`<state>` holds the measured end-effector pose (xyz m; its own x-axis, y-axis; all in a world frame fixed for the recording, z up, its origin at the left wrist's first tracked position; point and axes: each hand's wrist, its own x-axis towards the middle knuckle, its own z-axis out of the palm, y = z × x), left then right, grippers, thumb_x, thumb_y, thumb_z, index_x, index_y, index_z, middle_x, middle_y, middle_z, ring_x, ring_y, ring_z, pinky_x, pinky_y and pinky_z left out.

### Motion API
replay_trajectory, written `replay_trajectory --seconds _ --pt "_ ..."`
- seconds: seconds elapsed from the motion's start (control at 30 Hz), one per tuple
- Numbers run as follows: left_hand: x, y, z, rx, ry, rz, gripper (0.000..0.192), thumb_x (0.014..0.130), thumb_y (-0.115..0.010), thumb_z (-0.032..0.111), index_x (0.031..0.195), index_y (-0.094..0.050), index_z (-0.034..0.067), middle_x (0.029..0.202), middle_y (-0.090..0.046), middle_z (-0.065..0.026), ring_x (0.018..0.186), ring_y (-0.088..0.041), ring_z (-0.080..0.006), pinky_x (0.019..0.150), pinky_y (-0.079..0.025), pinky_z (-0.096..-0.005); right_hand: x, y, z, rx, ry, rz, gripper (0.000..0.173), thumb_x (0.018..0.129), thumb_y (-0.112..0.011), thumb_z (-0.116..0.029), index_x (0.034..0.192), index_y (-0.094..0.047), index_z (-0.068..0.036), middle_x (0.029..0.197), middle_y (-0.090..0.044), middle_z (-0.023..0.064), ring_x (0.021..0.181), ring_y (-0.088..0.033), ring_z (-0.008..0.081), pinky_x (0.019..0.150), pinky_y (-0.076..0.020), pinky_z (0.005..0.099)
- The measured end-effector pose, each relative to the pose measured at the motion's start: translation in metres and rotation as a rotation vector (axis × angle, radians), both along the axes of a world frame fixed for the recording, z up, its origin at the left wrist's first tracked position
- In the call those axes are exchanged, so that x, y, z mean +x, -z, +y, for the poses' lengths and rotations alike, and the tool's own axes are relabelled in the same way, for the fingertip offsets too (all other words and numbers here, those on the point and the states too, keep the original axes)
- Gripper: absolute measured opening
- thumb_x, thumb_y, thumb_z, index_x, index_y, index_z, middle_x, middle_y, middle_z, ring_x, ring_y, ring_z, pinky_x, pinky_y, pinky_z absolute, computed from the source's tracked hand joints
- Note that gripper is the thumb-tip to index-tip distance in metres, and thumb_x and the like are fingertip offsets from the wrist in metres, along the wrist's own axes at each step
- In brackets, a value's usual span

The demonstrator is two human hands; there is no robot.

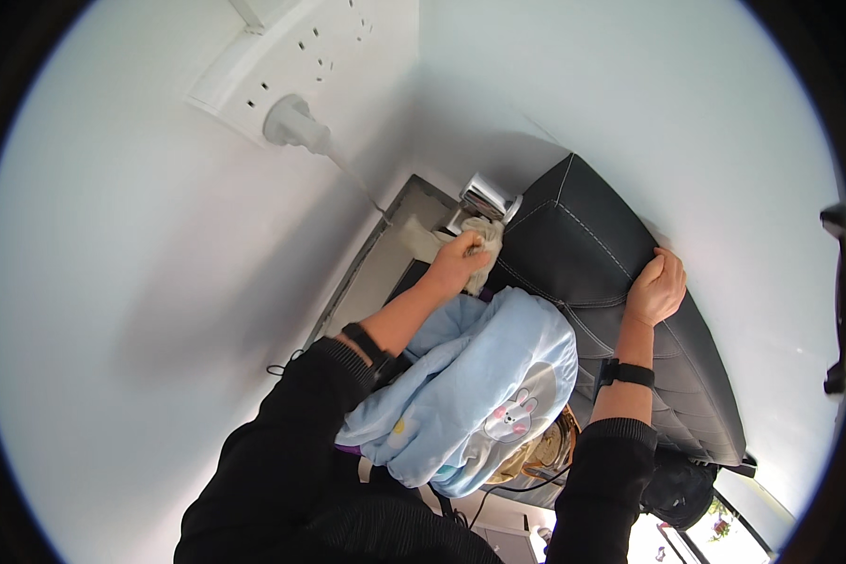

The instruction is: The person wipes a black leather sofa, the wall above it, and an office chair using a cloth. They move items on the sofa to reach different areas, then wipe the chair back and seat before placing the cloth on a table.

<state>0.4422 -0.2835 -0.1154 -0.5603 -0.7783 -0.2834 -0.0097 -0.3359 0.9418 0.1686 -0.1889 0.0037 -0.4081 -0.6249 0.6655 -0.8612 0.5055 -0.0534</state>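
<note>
My left hand (458, 262) is closed on a crumpled beige cloth (490, 243), beside a chrome cylindrical fitting (486, 197). The fitting looks like a furniture leg. My right hand (659, 285) grips the wall-side edge of a black, leather-look upholstered piece (578, 233) with pale stitching, perhaps a sofa. Its fingertips are hidden from view. Below my hands, a light-blue plush blanket (472, 381) with a rabbit print lies bunched up, partly behind my left forearm.
A white power strip (268, 77) is on the left wall, with a grey plug (296, 125) and a cord running down. A narrow strip of floor (366, 271) shows along that wall. A dark bag-like item (680, 486) and a black cable (515, 488) are lower right.
</note>
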Motion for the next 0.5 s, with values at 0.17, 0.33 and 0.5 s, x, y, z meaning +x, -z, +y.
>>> replay_trajectory --seconds 0.17,0.33,0.5 --pt "0.076 -0.115 0.0 0.065 -0.33 0.136 0.018 0.087 -0.063 0.014 0.1 -0.055 0.006 0.092 -0.054 -0.0001 0.082 -0.048 -0.0043 0.073 -0.042 -0.0208 0.004 0.0 -0.002 0.009 0.016 -0.016 0.017 0.085 -0.049 -0.014 0.081 -0.065 -0.009 0.09 -0.066 0.0028 0.083 -0.061 0.0241 0.073 -0.0455 0.0364" --pt "0.138 -0.217 -0.003 -0.67 -0.831 0.177 0.022 0.086 -0.062 0.008 0.106 -0.052 0.004 0.101 -0.056 -0.005 0.09 -0.051 -0.0127 0.078 -0.044 -0.0286 0.002 -0.002 0.002 0.007 0.023 -0.016 0.017 0.085 -0.05 -0.014 0.08 -0.065 -0.01 0.089 -0.066 0.0023 0.083 -0.06 0.0238 0.072 -0.0453 0.0366" --pt "0.16 -0.284 -0.046 -1.506 -0.677 -0.579 0.022 0.075 -0.067 0.001 0.093 -0.055 0.003 0.097 -0.059 -0.0134 0.089 -0.055 -0.0282 0.078 -0.044 -0.036 0.004 -0.005 -0.001 -0.028 0.02 -0.015 0.015 0.084 -0.051 -0.014 0.078 -0.064 -0.01 0.087 -0.065 0.0022 0.081 -0.06 0.0242 0.071 -0.045 0.0374"
